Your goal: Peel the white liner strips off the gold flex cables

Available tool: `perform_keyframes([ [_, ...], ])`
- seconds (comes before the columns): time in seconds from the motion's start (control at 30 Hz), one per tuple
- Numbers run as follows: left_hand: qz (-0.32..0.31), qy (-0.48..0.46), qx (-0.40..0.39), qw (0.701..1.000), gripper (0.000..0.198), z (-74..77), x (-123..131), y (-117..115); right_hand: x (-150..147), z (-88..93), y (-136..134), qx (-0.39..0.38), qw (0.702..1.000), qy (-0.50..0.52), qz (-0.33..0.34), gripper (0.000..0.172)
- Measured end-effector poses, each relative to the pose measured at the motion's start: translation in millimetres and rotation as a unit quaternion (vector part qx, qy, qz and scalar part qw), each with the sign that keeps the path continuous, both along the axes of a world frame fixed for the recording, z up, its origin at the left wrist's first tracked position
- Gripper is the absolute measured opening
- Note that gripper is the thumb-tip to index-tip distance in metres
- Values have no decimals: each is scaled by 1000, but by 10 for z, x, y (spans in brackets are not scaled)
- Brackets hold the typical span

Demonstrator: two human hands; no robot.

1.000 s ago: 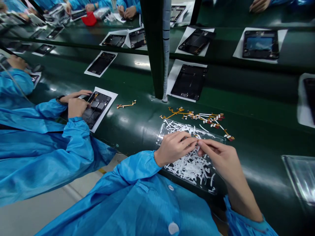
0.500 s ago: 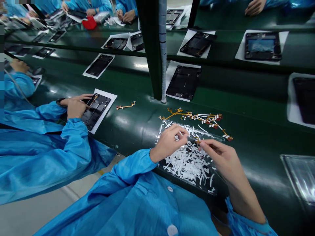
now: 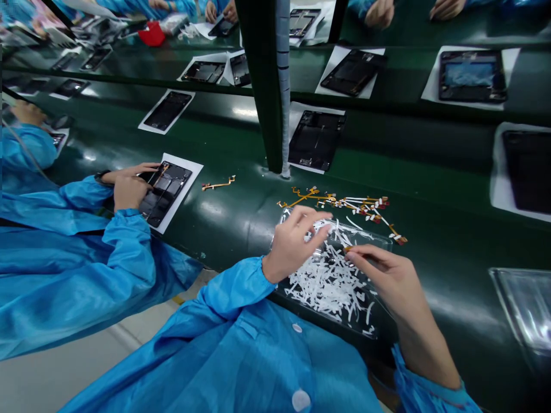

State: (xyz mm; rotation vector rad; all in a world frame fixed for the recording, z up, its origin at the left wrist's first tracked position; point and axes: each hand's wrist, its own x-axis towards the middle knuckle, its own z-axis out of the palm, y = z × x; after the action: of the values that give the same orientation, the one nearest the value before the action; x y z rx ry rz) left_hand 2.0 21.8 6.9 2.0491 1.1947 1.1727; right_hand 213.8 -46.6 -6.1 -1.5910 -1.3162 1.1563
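Note:
My left hand (image 3: 297, 242) hovers over the upper left of a clear plastic tray (image 3: 384, 243), its thumb and fingers apart, with nothing visible between them. My right hand (image 3: 392, 272), at the tray's right side, pinches a small orange flex cable (image 3: 348, 249) between thumb and forefinger; most of the cable is hidden by the fingers. White paper-like strips (image 3: 329, 287) lie heaped in the tray below both hands. Just beyond the tray's far edge lies a pile of orange flex cables (image 3: 331, 199), some with white strips on them.
A single flex cable (image 3: 218, 184) lies left on the green bench (image 3: 241, 223). A co-worker's hands (image 3: 129, 186) work on a black tablet housing (image 3: 166, 192). A green post (image 3: 266, 86) rises ahead. Another clear tray (image 3: 527, 304) is at right. More housings rest on white sheets beyond.
My left hand's thumb and fingers have spread apart from a near pinch. My right hand keeps its pinch on the flex cable, almost in place. The view has shifted slightly.

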Motion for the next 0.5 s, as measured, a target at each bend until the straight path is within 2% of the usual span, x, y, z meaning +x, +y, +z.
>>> perform_keyframes([
  [0.07, -48, 46, 37, 997, 25, -21, 47, -89, -18, 7, 0, 11, 1000, 4, 1, 26],
  [0.13, -81, 64, 36, 994, 25, -47, 88, -149, -38, 15, 2, 25, 1000, 6, 6, 25],
  [0.37, -165, 3, -110, 980, 16, -35, 67, -106, -29, 79, 5, 54, 997, -32, 53, 22],
  [0.5, -167, 9, -108, 980, 12, -25, 60, -105, -44, 124, 4, 57, 994, -54, 79, 21],
])
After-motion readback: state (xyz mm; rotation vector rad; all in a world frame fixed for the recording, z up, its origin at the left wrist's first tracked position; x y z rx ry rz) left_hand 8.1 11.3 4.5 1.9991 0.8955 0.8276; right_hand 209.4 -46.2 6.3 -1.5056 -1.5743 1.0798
